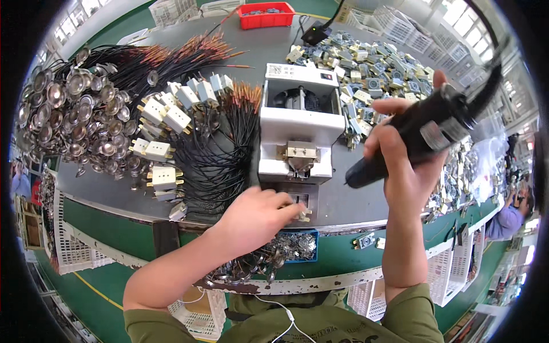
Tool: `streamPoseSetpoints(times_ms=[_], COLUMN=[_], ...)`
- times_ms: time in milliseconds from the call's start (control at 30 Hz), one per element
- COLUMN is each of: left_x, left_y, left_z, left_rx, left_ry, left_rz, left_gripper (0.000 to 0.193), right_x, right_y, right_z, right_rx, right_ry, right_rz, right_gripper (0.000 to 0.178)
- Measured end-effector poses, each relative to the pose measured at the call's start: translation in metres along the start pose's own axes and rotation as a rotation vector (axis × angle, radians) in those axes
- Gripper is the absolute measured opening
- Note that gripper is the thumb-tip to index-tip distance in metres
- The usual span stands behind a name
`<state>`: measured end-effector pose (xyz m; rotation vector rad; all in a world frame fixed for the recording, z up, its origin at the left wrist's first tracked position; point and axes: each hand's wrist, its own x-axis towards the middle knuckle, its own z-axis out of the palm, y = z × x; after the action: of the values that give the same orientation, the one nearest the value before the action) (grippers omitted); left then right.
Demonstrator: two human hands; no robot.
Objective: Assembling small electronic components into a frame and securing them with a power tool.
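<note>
Head view: right fingers [394,143] wrap around a smooth, black, cylindrical power tool [424,123]. Left fingers [277,200] pinch a small pale piece [306,216], its shape mostly hidden.

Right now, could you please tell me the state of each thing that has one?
Black electric screwdriver, raised, pointing lower left
Right hand, closed around it
Left hand, at a small part, grip unclear
Black adapter, green light lit
Red bin, holding small parts
Blue tray, holding metal parts
</note>
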<state>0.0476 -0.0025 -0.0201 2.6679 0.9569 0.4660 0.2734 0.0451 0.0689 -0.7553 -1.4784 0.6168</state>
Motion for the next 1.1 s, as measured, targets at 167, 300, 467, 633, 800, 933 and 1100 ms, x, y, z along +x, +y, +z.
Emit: streamPoseSetpoints(times_ms=[167,300,467,633,800,933,1100], left_x=[-0.008,-0.012,-0.040,-0.076,-0.065,-0.061,-0.073], left_y=[0.000,0.000,-0.035,-0.068,-0.054,-0.055,-0.044], left_z=[0.006,-0.020,-0.111,-0.116,-0.107,-0.106,-0.106], left_rx=[0.071,0.076,0.504,0.471,0.305,0.367,0.457], left_ry=[0.051,0.218,0.605,0.413,0.530,0.500,0.423], left_rz=[-0.003,-0.008,-0.477,-0.637,-0.693,-0.628,-0.641], left_gripper=[0.025,0.017,0.013,0.015,0.018,0.022,0.034], right_x=[0.001,-0.020,-0.063,-0.072,-0.080,-0.085,-0.013], right_y=[0.010,0.013,0.062,0.127,0.114,0.084,0.101], right_z=[-0.020,-0.048,-0.143,-0.190,-0.170,-0.128,-0.158], right_rx=[-0.604,-0.641,-1.277,-1.710,-1.345,-1.185,-1.211], right_ry=[0.142,0.326,-0.043,0.005,-0.136,-0.343,0.024], right_rz=[-0.163,-0.510,0.196,0.118,0.343,0.274,0.088], right_gripper=[0.084,0.081,0.032,0.059,0.065,0.059,0.041])
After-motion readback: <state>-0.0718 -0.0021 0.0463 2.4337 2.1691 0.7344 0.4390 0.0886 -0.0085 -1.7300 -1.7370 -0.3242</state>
